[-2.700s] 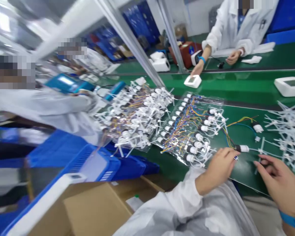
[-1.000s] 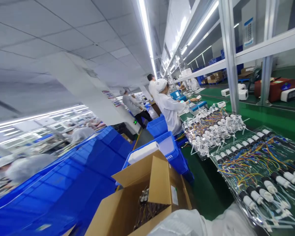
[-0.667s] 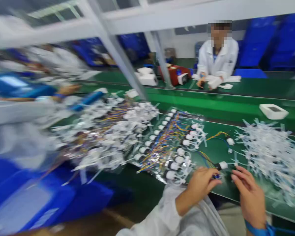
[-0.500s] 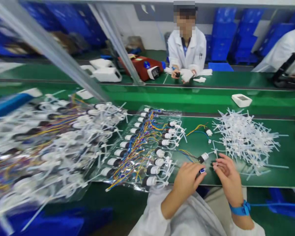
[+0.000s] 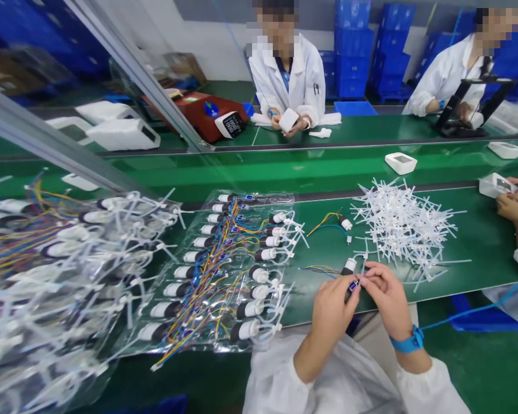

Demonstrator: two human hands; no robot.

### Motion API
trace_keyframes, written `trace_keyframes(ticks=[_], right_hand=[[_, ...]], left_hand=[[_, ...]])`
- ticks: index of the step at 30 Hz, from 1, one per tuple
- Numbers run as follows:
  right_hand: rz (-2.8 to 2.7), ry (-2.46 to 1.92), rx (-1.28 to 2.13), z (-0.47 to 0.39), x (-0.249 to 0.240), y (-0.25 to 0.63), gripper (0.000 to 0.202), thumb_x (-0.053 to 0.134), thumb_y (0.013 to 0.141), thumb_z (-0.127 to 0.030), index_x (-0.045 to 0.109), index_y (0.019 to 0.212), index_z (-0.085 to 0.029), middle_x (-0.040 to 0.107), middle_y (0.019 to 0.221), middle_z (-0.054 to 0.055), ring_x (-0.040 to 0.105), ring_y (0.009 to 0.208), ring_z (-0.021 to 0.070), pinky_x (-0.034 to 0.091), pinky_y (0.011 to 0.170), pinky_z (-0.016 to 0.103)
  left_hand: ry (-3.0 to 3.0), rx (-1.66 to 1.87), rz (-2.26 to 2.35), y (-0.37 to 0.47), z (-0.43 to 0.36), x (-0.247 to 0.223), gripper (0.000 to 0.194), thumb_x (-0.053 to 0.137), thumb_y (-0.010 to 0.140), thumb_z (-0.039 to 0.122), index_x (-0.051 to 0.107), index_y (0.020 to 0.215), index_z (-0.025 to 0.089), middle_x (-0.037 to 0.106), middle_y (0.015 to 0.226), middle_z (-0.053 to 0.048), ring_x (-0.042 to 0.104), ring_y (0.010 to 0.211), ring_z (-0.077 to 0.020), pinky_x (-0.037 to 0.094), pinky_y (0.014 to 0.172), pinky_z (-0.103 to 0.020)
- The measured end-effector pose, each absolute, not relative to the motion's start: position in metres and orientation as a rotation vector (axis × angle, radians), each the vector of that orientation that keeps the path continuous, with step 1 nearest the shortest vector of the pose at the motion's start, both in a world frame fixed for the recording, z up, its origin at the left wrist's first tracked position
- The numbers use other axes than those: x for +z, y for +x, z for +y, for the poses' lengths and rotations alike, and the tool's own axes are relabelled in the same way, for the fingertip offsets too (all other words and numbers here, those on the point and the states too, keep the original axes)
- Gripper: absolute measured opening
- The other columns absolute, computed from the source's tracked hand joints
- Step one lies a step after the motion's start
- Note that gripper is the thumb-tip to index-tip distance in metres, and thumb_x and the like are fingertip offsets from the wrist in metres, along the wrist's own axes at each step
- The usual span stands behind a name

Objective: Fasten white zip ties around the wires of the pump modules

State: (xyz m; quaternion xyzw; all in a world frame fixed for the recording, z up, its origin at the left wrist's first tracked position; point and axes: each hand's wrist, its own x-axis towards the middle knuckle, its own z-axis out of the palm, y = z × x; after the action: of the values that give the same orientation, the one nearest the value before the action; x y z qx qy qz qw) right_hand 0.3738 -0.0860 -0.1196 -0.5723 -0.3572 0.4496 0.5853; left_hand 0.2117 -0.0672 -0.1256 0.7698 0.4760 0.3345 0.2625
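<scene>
My left hand (image 5: 333, 300) and my right hand (image 5: 385, 293) meet at the near edge of the green table (image 5: 328, 299), both pinching one small black-and-white pump (image 5: 349, 267) with a blue connector and coloured wires. The wires trail left onto the table. A second loose pump (image 5: 344, 222) with yellow and blue wires lies just beyond. Right of my hands sits a heap of white T-shaped tube pieces (image 5: 401, 224). A blue strap circles my right wrist.
A clear sheet with rows of wired pumps (image 5: 228, 270) lies left of my hands, and a bigger tangled pile (image 5: 56, 270) is further left. White device housings (image 5: 400, 163) ride the conveyor. Two co-workers sit across; another person's hands (image 5: 515, 204) hold a housing at right.
My view swung from the aisle and cardboard box on the left back to the table. My hands drew together and lifted the pump's connector end off the table.
</scene>
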Motion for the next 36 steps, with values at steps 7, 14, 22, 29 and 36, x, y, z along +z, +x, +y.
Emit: trace_keyframes(ticks=[7,14,22,29,36], right_hand=[[-0.832,-1.307,1.189,-0.1,-0.112,0.377,0.033,0.094,0.088,-0.054,0.084,0.097,-0.024,0.079,0.118,0.01,0.079,0.103,0.027,0.069,0.097,0.041],[-0.906,-1.375,1.138,-0.1,-0.106,0.38,0.035,0.091,0.09,-0.06,0.089,0.1,-0.027,0.082,0.11,0.009,0.078,0.102,0.0288,0.067,0.099,0.044],[-1.069,-1.459,1.118,-0.101,-0.102,0.384,0.037,0.08,0.099,-0.062,0.093,0.103,-0.028,0.084,0.118,0.012,0.076,0.116,0.0336,0.059,0.113,0.053],[-1.02,-1.495,1.223,-0.108,-0.094,0.384,0.04,0.082,0.096,-0.064,0.091,0.108,-0.027,0.083,0.099,0.008,0.078,0.082,0.026,0.069,0.081,0.042],[-1.075,-1.525,1.27,-0.103,-0.096,0.388,0.047,0.078,0.097,-0.068,0.09,0.118,-0.028,0.085,0.103,0.008,0.075,0.069,0.0225,0.067,0.073,0.041]], left_hand=[[2.019,0.949,1.296,0.211,-0.066,-0.122,0.015,0.064,0.108,0.016,0.077,0.107,0.024,0.081,0.1,-0.001,0.076,0.087,-0.0199,0.051,0.077,-0.03],[2.154,0.946,1.214,0.206,-0.071,-0.127,0.013,0.065,0.112,0.022,0.075,0.119,0.025,0.085,0.108,-0.002,0.078,0.095,-0.0226,0.051,0.086,-0.035],[2.166,0.907,1.213,0.207,-0.073,-0.127,0.007,0.074,0.11,0.03,0.077,0.114,0.026,0.085,0.102,0.001,0.078,0.089,-0.0216,0.047,0.082,-0.035],[2.202,0.895,1.287,0.21,-0.073,-0.129,0.016,0.066,0.113,0.026,0.078,0.102,0.024,0.081,0.089,-0.001,0.075,0.082,-0.0216,0.044,0.079,-0.036],[2.183,0.898,1.198,0.207,-0.075,-0.128,0.02,0.061,0.116,0.031,0.08,0.116,0.024,0.084,0.101,-0.005,0.078,0.092,-0.0216,0.05,0.084,-0.034]])
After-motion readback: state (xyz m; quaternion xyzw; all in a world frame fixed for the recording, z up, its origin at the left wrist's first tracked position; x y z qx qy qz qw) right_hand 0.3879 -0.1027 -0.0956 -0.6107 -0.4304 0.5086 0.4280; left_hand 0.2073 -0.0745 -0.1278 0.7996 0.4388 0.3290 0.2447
